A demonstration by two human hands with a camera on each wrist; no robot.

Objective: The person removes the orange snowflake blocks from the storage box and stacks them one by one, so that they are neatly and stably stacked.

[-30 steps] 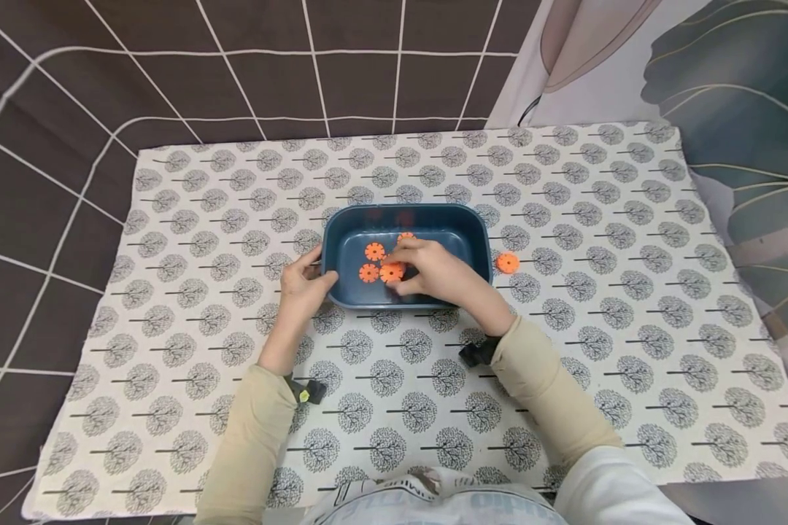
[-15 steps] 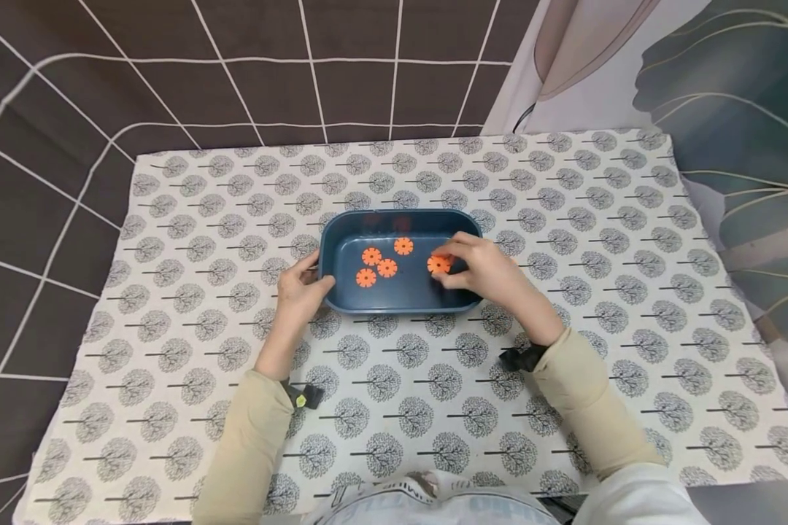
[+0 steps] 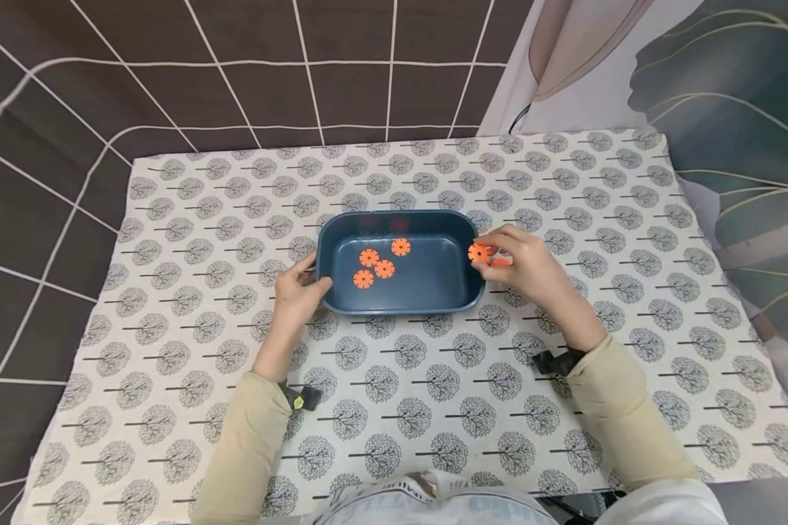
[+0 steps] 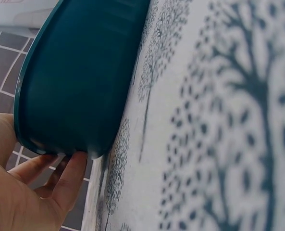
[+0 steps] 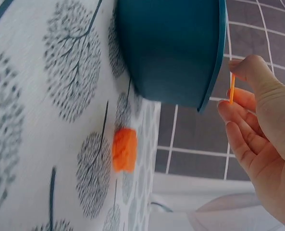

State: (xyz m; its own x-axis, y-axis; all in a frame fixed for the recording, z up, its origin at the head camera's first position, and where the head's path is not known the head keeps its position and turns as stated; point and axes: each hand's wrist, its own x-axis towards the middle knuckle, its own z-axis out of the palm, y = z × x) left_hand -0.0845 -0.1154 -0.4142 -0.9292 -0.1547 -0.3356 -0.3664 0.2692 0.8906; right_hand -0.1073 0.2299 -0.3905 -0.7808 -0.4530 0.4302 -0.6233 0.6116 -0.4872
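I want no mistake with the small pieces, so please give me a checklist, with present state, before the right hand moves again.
1. Disc secure: ok; the right hand pinches one orange disc between thumb and fingers.
2. Bin steadied: ok; the left hand holds the left end of the blue bin.
3. Disc clear of the bin: ok; the right wrist view shows a gap between it and the rim.
4. Disc set down on the orange stack beside the bin: not ok; it is in the air, apart from the stack.
5. Bin emptied: not ok; four loose discs lie inside.
6. Stack count: cannot tell; the layers are too blurred.
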